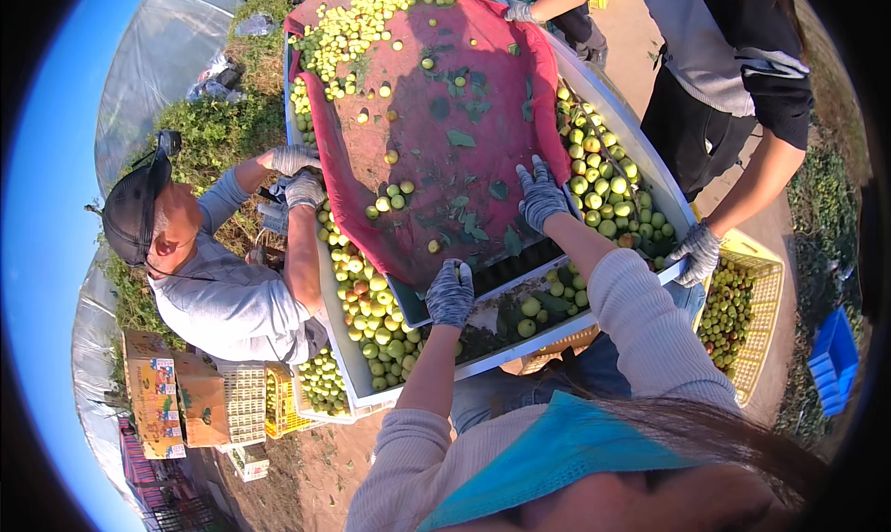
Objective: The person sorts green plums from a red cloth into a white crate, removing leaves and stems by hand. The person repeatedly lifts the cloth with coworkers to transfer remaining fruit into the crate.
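Note:
A large pale-rimmed sorting tray (487, 365) stands before me, lined in its middle with dirty red cloth (418, 135). My left hand (451, 294), in a grey striped glove, is at the cloth's near edge, curled around a small green fruit (457, 272). My gloved right hand (541, 196) lies on the cloth's right side with fingers spread and nothing seen in it. Green jujube-like fruits (355, 24) are heaped at the cloth's far left, and a few lie scattered with leaves (461, 138). Larger ones fill the left channel (369, 302) and right channel (605, 184).
A person in a cap (237, 288) works at the tray's left edge. Another person's gloved hand (696, 253) grips the right rim. A yellow crate of fruit (762, 309) stands right, a blue container (833, 361) beyond it. Cardboard boxes (150, 393) and crates (243, 400) stand lower left.

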`<action>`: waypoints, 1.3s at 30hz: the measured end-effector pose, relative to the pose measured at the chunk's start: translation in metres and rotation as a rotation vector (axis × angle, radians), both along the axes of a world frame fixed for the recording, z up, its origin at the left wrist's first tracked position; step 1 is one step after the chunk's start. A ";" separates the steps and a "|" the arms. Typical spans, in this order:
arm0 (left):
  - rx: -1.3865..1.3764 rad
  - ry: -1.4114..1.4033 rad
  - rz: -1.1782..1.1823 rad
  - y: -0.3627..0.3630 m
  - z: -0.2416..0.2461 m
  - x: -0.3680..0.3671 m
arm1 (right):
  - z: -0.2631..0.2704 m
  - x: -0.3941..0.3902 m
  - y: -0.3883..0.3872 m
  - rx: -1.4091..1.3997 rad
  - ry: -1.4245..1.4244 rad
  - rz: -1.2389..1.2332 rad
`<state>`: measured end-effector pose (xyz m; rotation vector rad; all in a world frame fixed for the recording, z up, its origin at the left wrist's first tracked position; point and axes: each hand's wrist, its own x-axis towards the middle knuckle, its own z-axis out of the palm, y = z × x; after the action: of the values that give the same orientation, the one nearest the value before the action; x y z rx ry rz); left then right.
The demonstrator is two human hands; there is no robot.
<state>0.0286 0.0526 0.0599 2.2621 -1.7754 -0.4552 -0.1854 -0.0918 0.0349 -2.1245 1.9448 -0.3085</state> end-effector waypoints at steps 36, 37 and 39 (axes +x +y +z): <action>-0.043 1.159 -0.280 -0.050 -0.071 0.010 | 0.027 0.041 0.093 0.162 -0.336 0.408; 0.008 1.353 -0.219 -0.048 -0.070 0.010 | 0.025 0.042 0.092 0.164 -0.339 0.406; 0.081 1.533 -0.108 -0.046 -0.066 0.007 | 0.022 0.043 0.091 0.153 -0.357 0.390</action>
<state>0.0356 0.0066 -0.0062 1.0338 -0.9513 -1.6556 -0.1424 -0.0011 0.0566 -2.1153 1.2880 -0.4117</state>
